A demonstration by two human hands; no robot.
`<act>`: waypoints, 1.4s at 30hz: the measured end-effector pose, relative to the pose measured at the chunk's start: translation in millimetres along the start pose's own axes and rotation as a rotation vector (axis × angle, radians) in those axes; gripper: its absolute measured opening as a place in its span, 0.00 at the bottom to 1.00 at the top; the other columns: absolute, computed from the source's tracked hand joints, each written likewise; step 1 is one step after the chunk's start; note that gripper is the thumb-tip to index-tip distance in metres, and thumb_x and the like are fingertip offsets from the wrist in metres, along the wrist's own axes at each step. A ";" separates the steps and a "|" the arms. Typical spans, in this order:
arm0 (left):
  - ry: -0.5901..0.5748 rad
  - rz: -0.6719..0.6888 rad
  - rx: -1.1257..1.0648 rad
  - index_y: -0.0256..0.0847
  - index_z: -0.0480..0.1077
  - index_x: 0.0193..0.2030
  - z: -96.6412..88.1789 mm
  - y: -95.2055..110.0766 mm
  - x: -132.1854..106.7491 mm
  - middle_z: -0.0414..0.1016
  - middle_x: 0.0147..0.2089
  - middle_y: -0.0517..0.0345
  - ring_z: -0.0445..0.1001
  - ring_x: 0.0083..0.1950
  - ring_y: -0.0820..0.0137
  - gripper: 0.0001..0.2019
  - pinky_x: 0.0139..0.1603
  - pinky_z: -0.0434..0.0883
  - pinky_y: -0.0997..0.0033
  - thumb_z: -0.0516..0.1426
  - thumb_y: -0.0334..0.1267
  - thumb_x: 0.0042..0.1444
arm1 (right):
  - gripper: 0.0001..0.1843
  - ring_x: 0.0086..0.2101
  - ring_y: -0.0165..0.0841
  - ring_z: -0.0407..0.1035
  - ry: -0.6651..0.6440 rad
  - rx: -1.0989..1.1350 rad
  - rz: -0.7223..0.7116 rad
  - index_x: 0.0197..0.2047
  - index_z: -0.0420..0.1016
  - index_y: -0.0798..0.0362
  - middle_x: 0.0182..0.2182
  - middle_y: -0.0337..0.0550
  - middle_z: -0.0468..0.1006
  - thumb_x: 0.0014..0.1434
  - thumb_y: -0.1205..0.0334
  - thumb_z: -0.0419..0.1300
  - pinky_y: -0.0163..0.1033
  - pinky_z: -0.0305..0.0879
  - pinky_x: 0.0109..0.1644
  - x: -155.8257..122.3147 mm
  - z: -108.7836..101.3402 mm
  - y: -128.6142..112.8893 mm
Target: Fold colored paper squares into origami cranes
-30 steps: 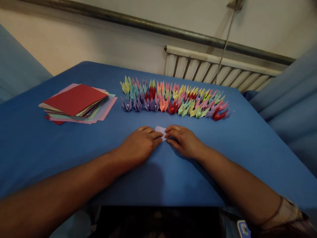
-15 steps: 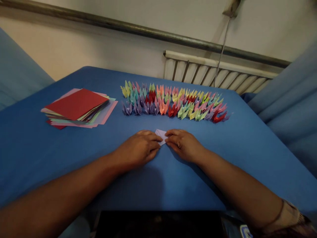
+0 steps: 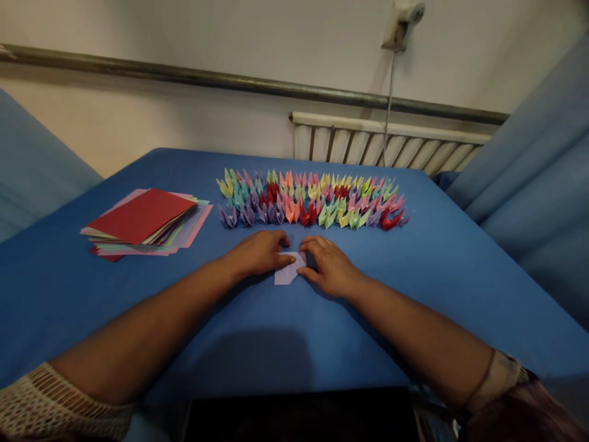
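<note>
A small piece of folded pale lilac origami paper [image 3: 285,275] sits low over the blue-covered table in front of me, with creases showing on its face. My left hand [image 3: 260,253] has its thumb on the paper's upper left part, its fingers curled beyond the far edge. From the other side, my right hand [image 3: 334,267] grips the paper's right edge, thumb at the near side and fingers at the far corner. Just beyond both hands stand rows of folded paper cranes [image 3: 308,213] in many colours.
To the left lies a stack of coloured paper sheets [image 3: 142,216], a red one on top. The table [image 3: 221,362] has a blue cloth. Behind it are a wall pipe [image 3: 230,81], a radiator [image 3: 359,144] and a cord hanging from a socket [image 3: 399,27]. Blue curtains [image 3: 543,159] hang at both sides.
The paper has opened from a small diamond into a wider shape with a straight lower left corner. My left thumb has moved onto it, and my hands have shifted. The camera view has tilted slightly.
</note>
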State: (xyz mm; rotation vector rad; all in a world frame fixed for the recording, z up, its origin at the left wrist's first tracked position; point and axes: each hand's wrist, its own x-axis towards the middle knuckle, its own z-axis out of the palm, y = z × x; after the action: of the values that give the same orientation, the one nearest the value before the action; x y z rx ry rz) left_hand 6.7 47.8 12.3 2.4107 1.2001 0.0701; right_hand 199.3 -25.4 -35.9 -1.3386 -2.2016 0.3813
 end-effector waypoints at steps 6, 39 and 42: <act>-0.160 -0.005 -0.342 0.38 0.72 0.28 -7.0 0.0 0.5 0.70 0.25 0.62 0.66 0.27 0.72 0.13 0.28 0.60 0.74 0.61 0.48 0.47 | 0.27 0.55 0.42 0.64 0.036 0.138 0.010 0.57 0.62 0.54 0.54 0.54 0.69 0.58 0.54 0.63 0.52 0.62 0.58 2.1 -2.5 5.7; 0.310 -0.064 -0.996 0.38 0.74 0.42 29.6 19.4 -20.8 0.79 0.40 0.53 0.77 0.41 0.64 0.16 0.45 0.73 0.63 0.65 0.41 0.46 | 0.17 0.24 0.25 0.60 0.208 1.095 0.330 0.27 0.70 0.54 0.22 0.33 0.68 0.50 0.50 0.67 0.33 0.57 0.30 9.8 6.8 3.0; 0.235 -0.102 -1.173 0.38 0.73 0.42 29.8 17.5 -17.9 0.78 0.33 0.58 0.76 0.34 0.70 0.18 0.39 0.72 0.69 0.67 0.39 0.43 | 0.20 0.23 0.25 0.61 0.234 1.213 0.391 0.27 0.70 0.54 0.21 0.34 0.69 0.50 0.46 0.67 0.34 0.58 0.29 12.8 4.0 5.5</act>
State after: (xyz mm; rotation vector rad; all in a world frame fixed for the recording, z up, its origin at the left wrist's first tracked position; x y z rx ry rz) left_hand 15.7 13.9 -4.7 1.3206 0.9450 0.7979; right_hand 196.3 -11.4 -38.1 -0.9661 -1.0654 1.3403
